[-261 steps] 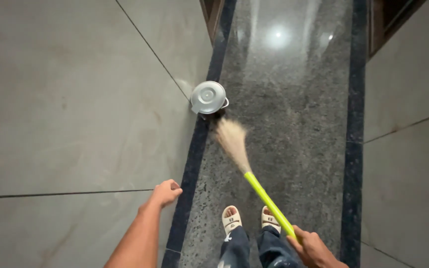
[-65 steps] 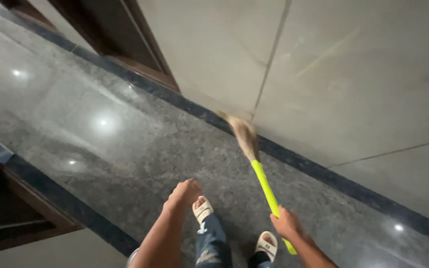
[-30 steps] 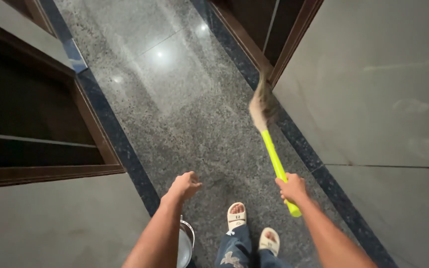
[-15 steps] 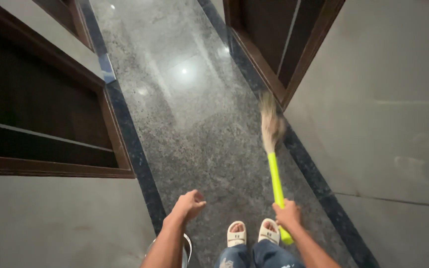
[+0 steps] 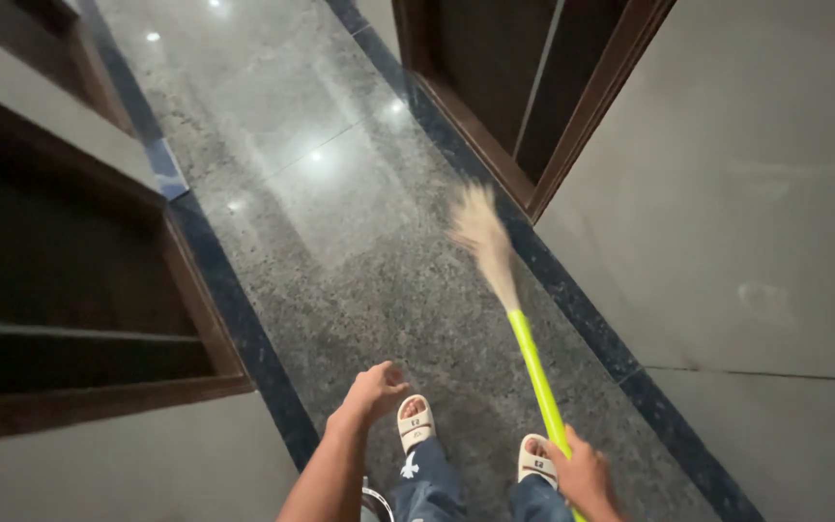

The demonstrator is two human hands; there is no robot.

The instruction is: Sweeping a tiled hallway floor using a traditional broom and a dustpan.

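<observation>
Head view: right hand (image 5: 584, 476) gripping broom (image 5: 524, 329).

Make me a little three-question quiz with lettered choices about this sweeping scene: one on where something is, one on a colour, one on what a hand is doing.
1. Where is the broom head?
A. on the dark granite floor strip, near the wooden door frame
B. inside the left doorway
C. under the sandals

2. What colour is the broom handle?
A. red
B. bright yellow-green
C. black

3. What is the left hand doing?
A. gripping the handle
B. holding a cloth
C. hanging free, holding nothing

Answers: 1 A, the bristles lie just left of the frame; 2 B, the stick is clearly yellow-green; 3 C, only the right hand grips the handle.
</observation>
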